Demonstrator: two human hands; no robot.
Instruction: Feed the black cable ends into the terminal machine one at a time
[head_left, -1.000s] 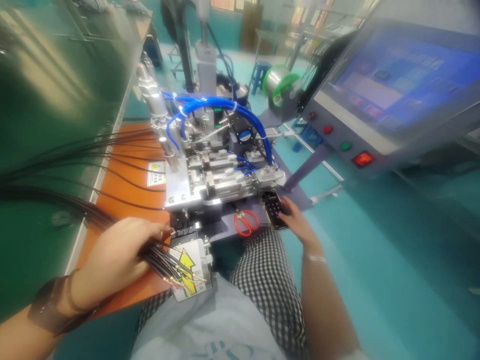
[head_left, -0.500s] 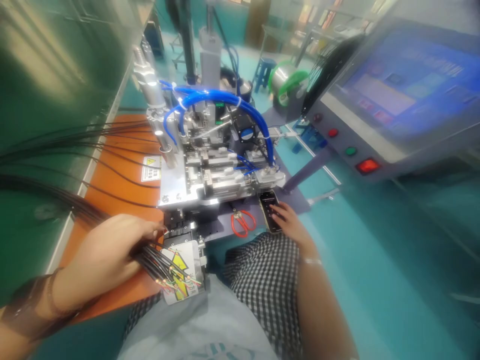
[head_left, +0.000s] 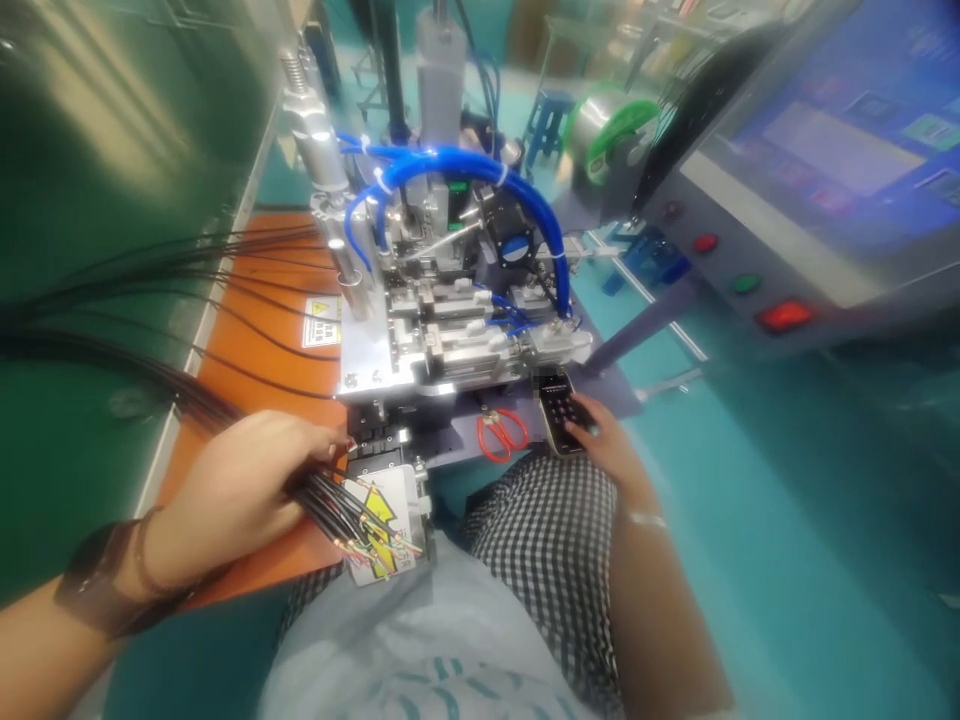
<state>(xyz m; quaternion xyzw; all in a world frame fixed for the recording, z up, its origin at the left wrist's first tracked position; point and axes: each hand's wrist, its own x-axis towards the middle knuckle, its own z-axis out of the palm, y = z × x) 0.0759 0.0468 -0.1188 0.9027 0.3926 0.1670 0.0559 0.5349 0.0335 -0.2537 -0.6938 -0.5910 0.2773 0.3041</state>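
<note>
My left hand is closed around a bundle of black cables. Their stripped ends, with thin coloured wires, fan out over a white plate with a yellow warning label. My right hand rests at the right side of a phone. Its fingers are apart, with a fingertip over the lit screen, which shows a keypad-like grid. The phone lies on the dark machine base. Left of it lie red-handled scissors, or a similar cutter, untouched.
A metal machine with thick blue tubes stands ahead. Further cables run over the orange tabletop at left. A control panel with red and green buttons juts in at right. Behind stands a green-rimmed wire spool.
The view has shifted, so everything sits further right and slightly higher. The phone screen now shows a keypad-like grid, and my right fingers have moved a little on it. My left hand keeps the cables.
</note>
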